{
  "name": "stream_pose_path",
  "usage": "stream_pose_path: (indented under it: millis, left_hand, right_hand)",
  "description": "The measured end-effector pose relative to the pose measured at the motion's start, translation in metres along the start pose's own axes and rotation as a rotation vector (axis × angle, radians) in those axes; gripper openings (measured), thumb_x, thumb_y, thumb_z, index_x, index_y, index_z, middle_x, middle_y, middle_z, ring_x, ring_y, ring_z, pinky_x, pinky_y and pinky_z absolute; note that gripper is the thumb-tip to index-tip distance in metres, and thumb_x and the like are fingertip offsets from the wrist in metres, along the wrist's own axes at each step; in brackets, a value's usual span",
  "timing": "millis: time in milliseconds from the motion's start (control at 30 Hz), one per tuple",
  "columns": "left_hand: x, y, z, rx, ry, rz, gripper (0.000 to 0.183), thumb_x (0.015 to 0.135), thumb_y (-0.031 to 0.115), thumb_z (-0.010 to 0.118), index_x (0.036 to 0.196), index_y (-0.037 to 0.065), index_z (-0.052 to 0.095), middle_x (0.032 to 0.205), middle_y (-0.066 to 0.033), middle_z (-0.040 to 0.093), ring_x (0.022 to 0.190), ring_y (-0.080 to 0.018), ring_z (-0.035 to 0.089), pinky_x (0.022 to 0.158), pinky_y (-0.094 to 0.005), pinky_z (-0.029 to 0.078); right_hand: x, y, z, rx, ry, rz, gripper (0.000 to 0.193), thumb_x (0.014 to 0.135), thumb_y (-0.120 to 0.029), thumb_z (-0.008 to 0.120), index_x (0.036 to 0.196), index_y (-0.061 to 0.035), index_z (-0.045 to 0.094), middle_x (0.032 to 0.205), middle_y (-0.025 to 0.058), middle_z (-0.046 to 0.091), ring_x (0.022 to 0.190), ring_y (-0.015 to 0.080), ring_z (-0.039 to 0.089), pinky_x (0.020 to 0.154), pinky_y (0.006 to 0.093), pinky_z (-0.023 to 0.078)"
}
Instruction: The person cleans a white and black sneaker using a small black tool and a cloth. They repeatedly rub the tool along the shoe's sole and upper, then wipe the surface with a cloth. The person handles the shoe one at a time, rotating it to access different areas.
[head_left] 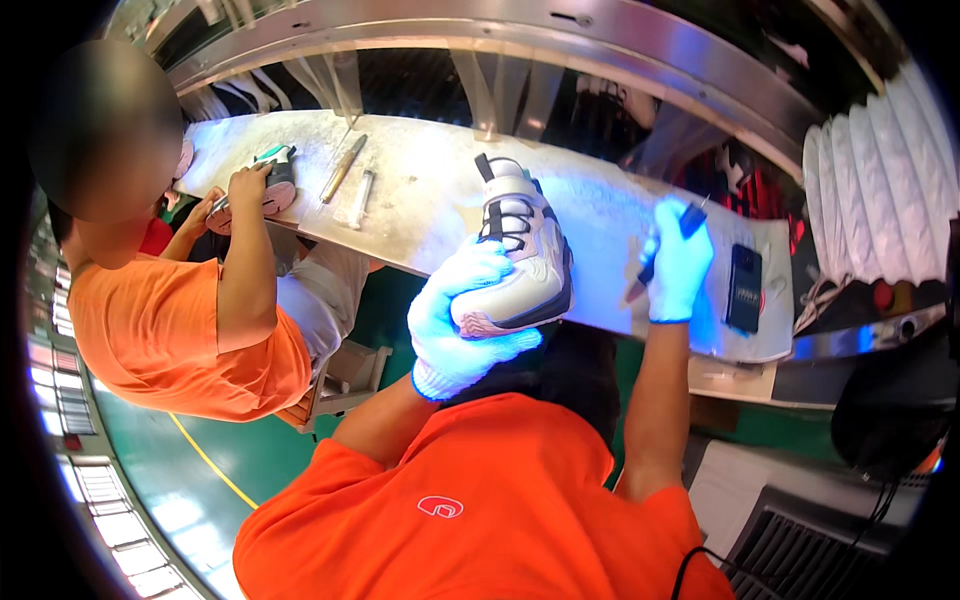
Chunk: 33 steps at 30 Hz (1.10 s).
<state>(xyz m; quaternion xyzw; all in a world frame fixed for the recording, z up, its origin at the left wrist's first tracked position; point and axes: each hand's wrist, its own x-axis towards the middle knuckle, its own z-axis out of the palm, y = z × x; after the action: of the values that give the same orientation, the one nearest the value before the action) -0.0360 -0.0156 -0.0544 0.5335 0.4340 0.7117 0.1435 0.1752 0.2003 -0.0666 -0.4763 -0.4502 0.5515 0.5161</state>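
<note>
Fingers curled, the left hand [447, 318] is clasping a shoe [527, 268] at centre, the right hand [682, 265] gripping a dark tool [692, 220] centre-right.

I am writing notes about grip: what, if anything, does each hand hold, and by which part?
The left hand holds a pale sneaker by its toe end; the right hand holds a dark slim tool around its middle.

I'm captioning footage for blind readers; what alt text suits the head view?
A gloved left hand grips a pale lace-up sneaker by its forefoot at a workbench, while the gloved right hand holds a dark tool. A black phone lies at right; at left, a co-worker handles another shoe.
</note>
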Motion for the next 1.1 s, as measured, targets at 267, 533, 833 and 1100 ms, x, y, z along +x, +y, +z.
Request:
stream_pose_path:
  millis: [267, 533, 833, 1100]
  left_hand:
    - [0.071, -0.036, -0.052, -0.631, 0.165, -0.509, 0.067, 0.065, 0.0, 0.092, 0.128, -0.006, 0.071, 0.121, -0.017, 0.079, 0.113, -0.0284, 0.078, 0.105, -0.0416, 0.062]
    - [0.075, -0.089, -0.041, -1.151, -0.294, -0.286, 0.069, 0.062, 0.026, 0.105, 0.118, 0.004, 0.07, 0.111, -0.0147, 0.074, 0.113, -0.0374, 0.07, 0.119, -0.0619, 0.045]
    - [0.07, -0.087, -0.008, -1.412, -0.648, -0.249, 0.041, 0.096, 0.036, 0.084, 0.121, 0.008, 0.069, 0.108, -0.0132, 0.072, 0.111, -0.0372, 0.069, 0.122, -0.0722, 0.04]
    - [0.058, -0.091, -0.001, -1.469, -0.551, -0.422, 0.035, 0.103, 0.033, 0.078, 0.125, 0.008, 0.069, 0.11, -0.0126, 0.073, 0.113, -0.0367, 0.07, 0.121, -0.0694, 0.043]
  right_hand:
    - [-0.008, 0.059, -0.034, -0.74, 0.138, -0.691, 0.107, 0.087, -0.034, 0.097, 0.17, 0.001, 0.04, 0.173, 0.0232, 0.045, 0.15, 0.0457, 0.053, 0.125, 0.0538, 0.045]
    - [-0.096, 0.063, -0.021, 0.531, -0.791, 0.373, 0.13, 0.071, -0.023, 0.107, 0.172, 0.0045, 0.031, 0.163, 0.0206, 0.054, 0.143, 0.0371, 0.062, 0.119, 0.0512, 0.055]
    - [-0.171, 0.088, -0.065, 0.339, -0.985, 0.529, 0.106, 0.084, 0.005, 0.093, 0.173, -0.0013, 0.037, 0.166, 0.0143, 0.055, 0.15, 0.0303, 0.056, 0.129, 0.0458, 0.046]
    - [-0.195, 0.102, -0.082, 0.067, -0.88, 0.371, 0.094, 0.092, -0.023, 0.096, 0.17, -0.0099, 0.046, 0.17, 0.0053, 0.051, 0.155, 0.0203, 0.047, 0.132, 0.0389, 0.038]
